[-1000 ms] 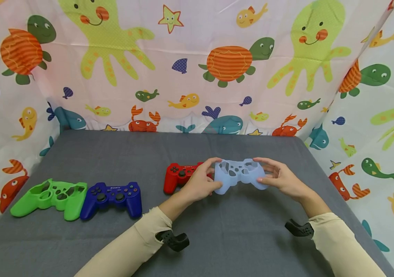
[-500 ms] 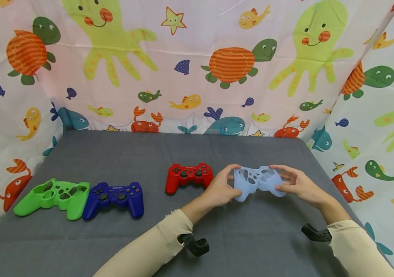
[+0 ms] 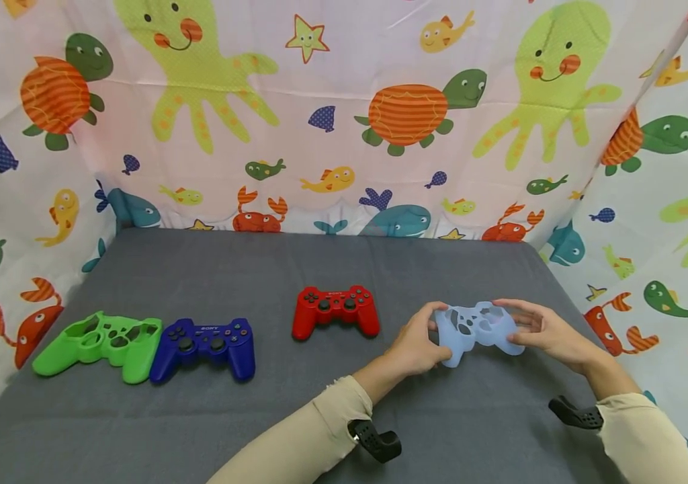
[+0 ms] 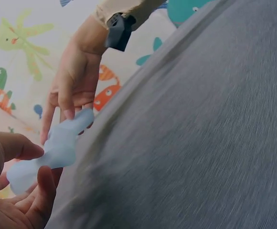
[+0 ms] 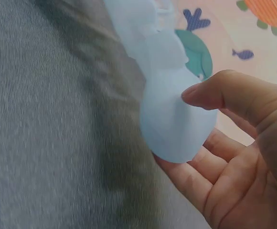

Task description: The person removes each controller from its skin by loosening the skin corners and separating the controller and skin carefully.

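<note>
A pale blue silicone controller cover (image 3: 478, 329) with cut-out holes is held between both hands above the right part of the table. My left hand (image 3: 418, 341) pinches its left grip end, and my right hand (image 3: 552, 336) pinches the right one. In the right wrist view the right thumb presses on the rounded end of the cover (image 5: 176, 114), with the fingers beneath it. The left wrist view shows the cover (image 4: 57, 148) edge-on, spanning from the near hand to the far one. A shadow falls on the cloth below the cover.
A red game controller (image 3: 336, 310) lies left of the hands. Further left, a blue controller (image 3: 203, 346) sits beside a green silicone cover (image 3: 105, 344), their edges meeting. Grey cloth covers the table (image 3: 247, 423). A sea-animal curtain (image 3: 344, 101) stands behind and at both sides.
Both hands have carried the pale blue cover rightward and a little nearer, away from the red controller, which was partly hidden behind the left hand and now shows whole.
</note>
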`<state>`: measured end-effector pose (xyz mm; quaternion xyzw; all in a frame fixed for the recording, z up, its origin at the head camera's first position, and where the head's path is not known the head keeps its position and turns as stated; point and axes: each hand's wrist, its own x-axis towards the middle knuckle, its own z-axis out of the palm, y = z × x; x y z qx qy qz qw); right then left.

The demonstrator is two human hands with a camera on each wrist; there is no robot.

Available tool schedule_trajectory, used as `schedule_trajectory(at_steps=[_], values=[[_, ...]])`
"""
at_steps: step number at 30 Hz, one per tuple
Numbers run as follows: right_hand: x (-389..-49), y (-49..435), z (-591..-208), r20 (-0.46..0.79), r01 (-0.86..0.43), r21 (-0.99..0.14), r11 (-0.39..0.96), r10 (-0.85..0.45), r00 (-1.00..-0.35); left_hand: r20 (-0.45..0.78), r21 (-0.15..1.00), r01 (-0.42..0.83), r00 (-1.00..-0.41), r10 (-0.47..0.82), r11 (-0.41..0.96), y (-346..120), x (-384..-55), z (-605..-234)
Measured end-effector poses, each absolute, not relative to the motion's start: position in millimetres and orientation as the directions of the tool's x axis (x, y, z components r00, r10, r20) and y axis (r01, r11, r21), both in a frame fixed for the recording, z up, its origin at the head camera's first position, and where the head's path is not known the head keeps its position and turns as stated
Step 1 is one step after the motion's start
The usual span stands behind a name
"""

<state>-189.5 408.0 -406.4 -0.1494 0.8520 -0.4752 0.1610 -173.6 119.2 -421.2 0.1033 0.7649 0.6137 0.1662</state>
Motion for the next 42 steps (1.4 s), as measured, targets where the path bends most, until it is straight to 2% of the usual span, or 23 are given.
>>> schedule_trajectory(at_steps=[6,14,18,22,30,38,42], values=[[-186.7,425.0,-410.4,-0.149,-0.095,-0.854,0.512,-0.415,-0.898,-0.152,0.967,-0.072,-0.934,0.323,0.245,138.8,-165.2,-424.9],[-181.1,440.4,-407.0,-0.203,-0.107,-0.712,0.694,-0.349,-0.915,-0.18,0.94,-0.071,-0.934,0.309,0.335,159.0,-161.5,-427.7],[-182.4,441.1,-411.8,-0.162,-0.154,-0.746,0.648,-0.4,-0.902,-0.19,0.923,-0.066,-0.935,0.299,0.378,162.9,-161.2,-431.2],[-183.5,439.8,-414.3,-0.113,-0.206,-0.74,0.64,-0.42,-0.9,-0.171,0.9,-0.027,-0.94,0.296,0.434,162.5,-163.9,-434.2],[-177.0,434.1,-415.0,-0.138,-0.206,-0.591,0.78,-0.35,-0.927,-0.137,0.813,0.071,-0.941,0.309,0.578,162.1,-160.5,-433.5],[-173.0,431.6,-409.1,-0.167,-0.162,-0.547,0.821,-0.297,-0.94,-0.158,0.798,0.059,-0.94,0.302,0.599,158.4,-159.1,-429.8],[-171.7,426.5,-403.3,-0.095,-0.195,-0.528,0.827,-0.286,-0.953,-0.151,0.817,0.066,-0.934,0.323,0.573,150.4,-159.8,-428.4]])
